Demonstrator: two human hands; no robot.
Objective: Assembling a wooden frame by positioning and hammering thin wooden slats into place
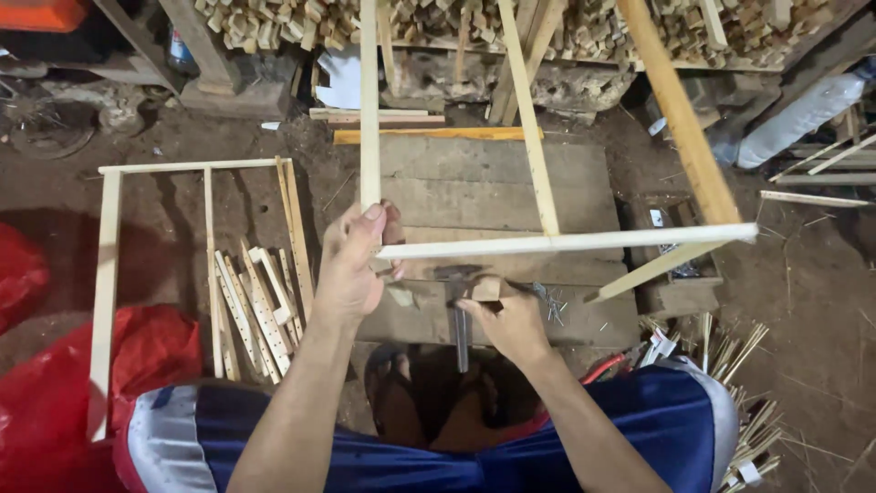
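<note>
Left of the wooden board point(493, 196), red plastic bags point(55, 383) lie bunched on the dirt. Beyond its far left corner stands a small bottle with a blue label point(180, 50). Right of it lies a whitish plastic-wrapped roll point(803, 114).

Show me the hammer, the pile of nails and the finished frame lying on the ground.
hammer point(461, 330), head view, on its handle.
pile of nails point(550, 302), head view, middle of the pile.
finished frame point(105, 274), head view, on its left slat.
</note>
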